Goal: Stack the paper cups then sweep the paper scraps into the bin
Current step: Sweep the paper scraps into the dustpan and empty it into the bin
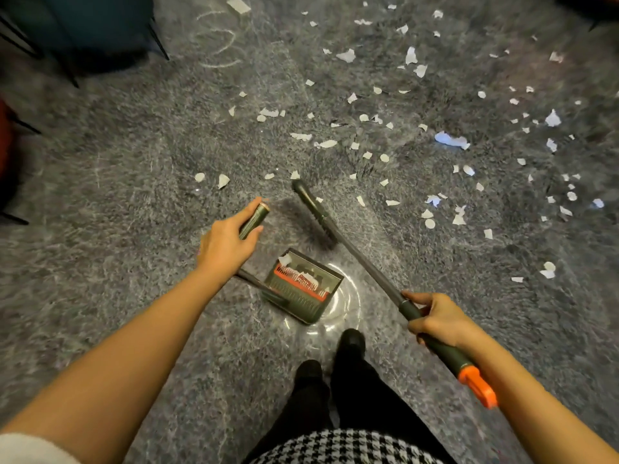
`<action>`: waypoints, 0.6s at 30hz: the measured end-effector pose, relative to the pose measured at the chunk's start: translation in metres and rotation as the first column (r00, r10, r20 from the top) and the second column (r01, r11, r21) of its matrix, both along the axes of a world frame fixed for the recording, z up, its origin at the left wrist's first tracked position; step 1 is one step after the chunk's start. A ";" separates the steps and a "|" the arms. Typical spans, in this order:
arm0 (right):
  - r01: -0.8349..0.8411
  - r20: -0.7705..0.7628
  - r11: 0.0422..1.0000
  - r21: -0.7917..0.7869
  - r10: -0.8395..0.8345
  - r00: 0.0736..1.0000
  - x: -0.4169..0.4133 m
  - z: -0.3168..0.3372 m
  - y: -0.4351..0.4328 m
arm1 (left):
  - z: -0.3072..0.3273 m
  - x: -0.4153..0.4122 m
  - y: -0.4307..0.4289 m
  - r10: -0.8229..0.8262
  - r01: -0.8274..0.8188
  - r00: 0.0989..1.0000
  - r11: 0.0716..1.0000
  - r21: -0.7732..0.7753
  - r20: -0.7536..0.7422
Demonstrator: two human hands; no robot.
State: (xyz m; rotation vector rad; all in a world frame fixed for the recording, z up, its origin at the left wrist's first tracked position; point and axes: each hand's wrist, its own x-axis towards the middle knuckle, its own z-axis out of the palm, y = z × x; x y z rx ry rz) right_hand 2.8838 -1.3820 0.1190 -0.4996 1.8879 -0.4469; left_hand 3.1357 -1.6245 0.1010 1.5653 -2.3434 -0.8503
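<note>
Several white paper scraps (449,139) lie scattered over the grey speckled floor, mostly ahead and to the right. My left hand (225,242) grips the top of a dark dustpan handle (253,217). The dark green dustpan (302,287) with a red comb edge stands on the floor in front of my feet and holds a few scraps. My right hand (437,319) grips the dark handle of a broom (368,266) with an orange end cap. The black broom head (315,214) rests on the floor just beyond the dustpan. No paper cups are in view.
A dark teal chair (87,28) with thin black legs stands at the top left. Something red (5,135) shows at the left edge. My black shoes (350,343) stand just behind the dustpan. A larger paper piece (238,5) lies at the far top.
</note>
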 end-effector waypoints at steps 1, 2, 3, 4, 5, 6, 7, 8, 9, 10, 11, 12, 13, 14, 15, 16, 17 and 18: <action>-0.024 -0.009 1.000 0.002 0.024 1.000 -0.002 0.001 -0.014 | 0.003 0.009 -0.006 0.034 -0.035 0.999 0.999 -0.006 -0.026; -0.046 -0.020 0.999 0.005 0.046 0.999 -0.003 0.002 -0.028 | 0.006 0.018 -0.012 0.068 -0.069 0.997 0.997 -0.016 -0.045; -0.063 -0.030 0.998 0.006 0.063 0.998 -0.005 0.003 -0.042 | 0.009 0.027 -0.018 0.103 -0.105 0.993 0.994 -0.024 -0.057; -0.076 -0.036 0.997 0.005 0.076 0.996 -0.007 0.003 -0.057 | 0.011 0.035 -0.025 0.140 -0.142 0.988 0.989 -0.029 -0.066; -0.086 -0.039 0.996 0.006 0.086 0.995 -0.009 0.003 -0.072 | 0.013 0.043 -0.033 0.175 -0.177 0.982 0.984 -0.035 -0.071; -0.101 -0.041 0.995 0.010 0.101 0.994 -0.011 0.002 -0.088 | 0.015 0.050 -0.041 0.205 -0.208 0.976 0.977 -0.045 -0.072; -0.119 -0.041 0.993 0.014 0.120 0.992 -0.012 0.000 -0.106 | 0.016 0.058 -0.050 0.232 -0.236 0.970 0.970 -0.057 -0.074; -0.134 -0.039 0.991 0.015 0.135 0.990 -0.013 -0.001 -0.122 | 0.017 0.065 -0.058 0.255 -0.260 0.964 0.963 -0.069 -0.078; -0.141 -0.035 0.990 0.014 0.142 0.989 -0.013 -0.004 -0.140 | 0.018 0.071 -0.068 0.280 -0.286 0.956 0.955 -0.081 -0.083; -0.143 -0.030 0.990 0.012 0.143 0.989 -0.013 -0.006 -0.159 | 0.018 0.077 -0.079 0.307 -0.315 0.947 0.945 -0.090 -0.091; -0.143 -0.028 0.990 0.009 0.143 0.989 -0.014 -0.009 -0.179 | 0.018 0.082 -0.091 0.333 -0.342 0.938 0.935 -0.092 -0.100; -0.145 -0.025 0.989 0.003 0.145 0.989 -0.014 -0.012 -0.199 | 0.017 0.087 -0.105 0.355 -0.364 0.929 0.927 -0.089 -0.108; -0.152 -0.023 0.988 -0.001 0.152 0.988 -0.015 -0.015 -0.221 | 0.016 0.091 -0.120 0.371 -0.381 0.922 0.921 -0.083 -0.109; -0.164 -0.024 0.986 -0.003 0.164 0.986 -0.015 -0.018 -0.242 | 0.015 0.095 -0.136 0.386 -0.395 0.916 0.915 -0.079 -0.104; -0.181 -0.028 0.984 -0.004 0.180 0.983 -0.016 -0.019 -0.264 | 0.015 0.099 -0.152 0.400 -0.408 0.911 0.910 -0.077 -0.100; -0.199 -0.030 0.980 -0.005 0.199 0.980 -0.017 -0.020 -0.286 | 0.014 0.101 -0.168 0.413 -0.421 0.906 0.904 -0.076 -0.096; -0.215 -0.030 0.977 -0.004 0.215 0.976 -0.017 -0.019 -0.307 | 0.014 0.104 -0.184 0.423 -0.430 0.902 0.900 -0.076 -0.088; -0.228 -0.028 0.974 -0.002 0.227 0.973 -0.017 -0.018 -0.328 | 0.014 0.107 -0.200 0.429 -0.434 0.900 0.897 -0.079 -0.075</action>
